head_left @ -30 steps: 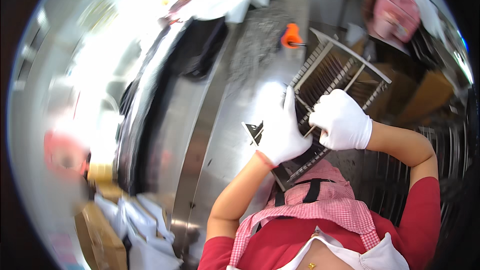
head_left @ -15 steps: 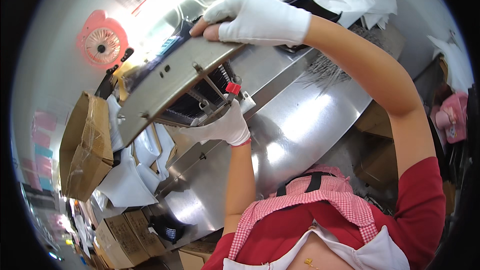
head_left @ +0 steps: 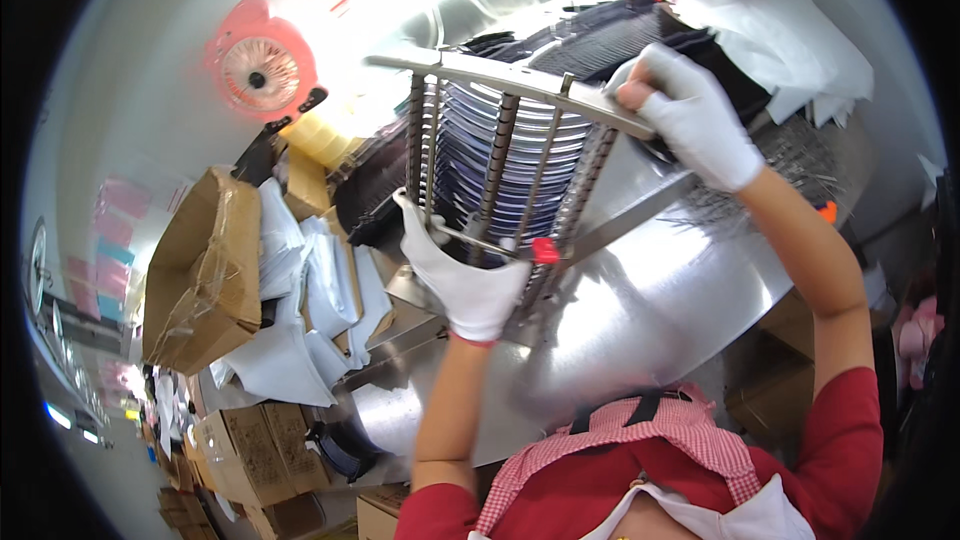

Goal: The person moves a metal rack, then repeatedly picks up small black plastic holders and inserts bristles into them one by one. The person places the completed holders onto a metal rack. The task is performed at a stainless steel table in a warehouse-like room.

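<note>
Swung upright since earlier: slotted metal rack (head_left: 497, 162), dark sheets (head_left: 535, 165) inside, over far edge of steel table (head_left: 660, 265). Hands apart: right hand (head_left: 697, 118) grips top plate (head_left: 500, 74), left hand (head_left: 468, 288) clasps lower end.

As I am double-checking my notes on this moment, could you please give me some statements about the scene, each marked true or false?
1. The right hand holds the rack's top plate near its right end. True.
2. The rack is empty. False: it holds many thin, curved sheets.
3. A pink fan shows to the left of the rack. True.
4. The left hand, by the rack's lower part, wears a white glove. True.
5. The open brown box is right of the rack. False: the box is on the left.
</note>
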Motion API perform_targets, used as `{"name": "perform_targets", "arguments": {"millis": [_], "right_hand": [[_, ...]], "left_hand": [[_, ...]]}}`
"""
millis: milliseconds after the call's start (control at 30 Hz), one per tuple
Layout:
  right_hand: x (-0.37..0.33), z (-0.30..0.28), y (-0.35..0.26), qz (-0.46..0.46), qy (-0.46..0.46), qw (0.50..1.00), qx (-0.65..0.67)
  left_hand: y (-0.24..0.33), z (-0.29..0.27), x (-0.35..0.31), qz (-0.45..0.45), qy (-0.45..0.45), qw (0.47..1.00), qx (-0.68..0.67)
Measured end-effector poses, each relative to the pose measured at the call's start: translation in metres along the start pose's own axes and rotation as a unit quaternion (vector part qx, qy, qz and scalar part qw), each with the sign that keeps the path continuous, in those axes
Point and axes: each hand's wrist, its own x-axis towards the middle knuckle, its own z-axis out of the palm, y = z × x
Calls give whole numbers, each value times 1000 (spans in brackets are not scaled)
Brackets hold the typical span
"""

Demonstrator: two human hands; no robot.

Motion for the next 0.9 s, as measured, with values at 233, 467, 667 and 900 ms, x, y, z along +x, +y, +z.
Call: {"name": "perform_targets", "arguments": {"millis": [233,467,667,900], "right_hand": [[7,46,-104,-59,-188,971,-133],[12,-13,12,9,-36,991,-125],[17,-111,139,232,259,937,14],[81,-69,160,459,30,849,259]], "left_hand": [[3,34,-62,-80,180,976,93],[-29,-11,5,-71,-108,985,-112],[-68,-38,48,84,-333,932,113],[-68,-34,65,138,-404,898,107]]}}
